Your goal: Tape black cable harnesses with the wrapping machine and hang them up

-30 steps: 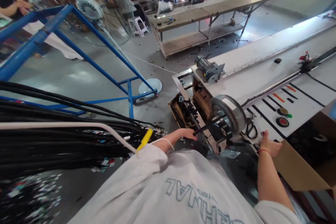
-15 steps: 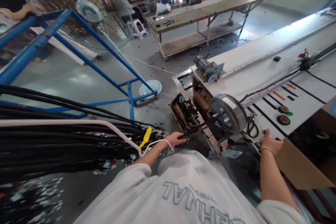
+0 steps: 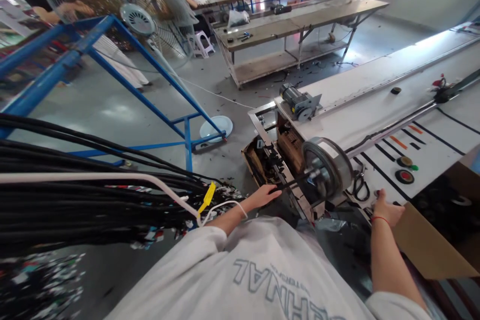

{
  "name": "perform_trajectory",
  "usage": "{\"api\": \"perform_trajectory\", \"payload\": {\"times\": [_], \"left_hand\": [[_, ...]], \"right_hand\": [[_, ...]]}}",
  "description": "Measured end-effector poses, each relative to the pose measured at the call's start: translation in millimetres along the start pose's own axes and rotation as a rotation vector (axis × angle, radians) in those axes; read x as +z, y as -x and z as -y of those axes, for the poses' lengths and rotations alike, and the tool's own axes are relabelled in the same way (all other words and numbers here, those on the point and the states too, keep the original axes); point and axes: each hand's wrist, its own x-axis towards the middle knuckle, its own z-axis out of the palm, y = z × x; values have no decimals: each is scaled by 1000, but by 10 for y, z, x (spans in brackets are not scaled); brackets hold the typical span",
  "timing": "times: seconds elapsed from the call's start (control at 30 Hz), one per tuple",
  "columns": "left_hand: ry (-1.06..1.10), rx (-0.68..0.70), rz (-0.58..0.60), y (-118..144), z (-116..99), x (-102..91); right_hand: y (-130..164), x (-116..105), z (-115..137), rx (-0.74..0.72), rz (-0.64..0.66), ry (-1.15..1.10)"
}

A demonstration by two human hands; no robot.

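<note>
My left hand (image 3: 266, 194) grips a thin black cable (image 3: 296, 182) that runs up to the metal wheel (image 3: 327, 167) at the end of the long white workbench (image 3: 375, 105). A white cable loops over my left wrist. My right hand (image 3: 386, 208) rests on the near edge of the bench beside a brown cardboard flap (image 3: 423, 245), close to a red and a green button (image 3: 405, 170). Whether it holds anything cannot be made out. A thick bundle of black cables (image 3: 93, 195) with a yellow tag (image 3: 207, 199) hangs at my left.
A grey motor (image 3: 300, 102) sits on the bench end above an open box of black parts (image 3: 262, 160). A blue steel frame (image 3: 112, 70), a floor fan (image 3: 157, 15) and wooden worktables (image 3: 292, 20) stand behind. Another person's arm (image 3: 63, 10) shows at the far left.
My left hand pulled back to the left with the black cable, then moved right again toward the wheel. My right hand stayed at the bench edge.
</note>
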Motion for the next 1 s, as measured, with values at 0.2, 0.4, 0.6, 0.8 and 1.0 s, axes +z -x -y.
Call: {"api": "perform_trajectory", "payload": {"times": [0.2,0.4,0.6,0.8,1.0], "left_hand": [[63,29,-5,-284,-237,116],[102,76,-57,-535,-395,235],[200,61,-154,-696,-511,372],[844,-196,119,-775,-538,554],[865,-155,79,-765,-578,501]], "right_hand": [[-17,7,-9,-5,6,10],[-72,70,-67,-12,-13,3],[-91,88,-78,-21,-29,4],[-80,84,-66,2,-40,-8],[-104,97,-87,-14,-51,-35]]}}
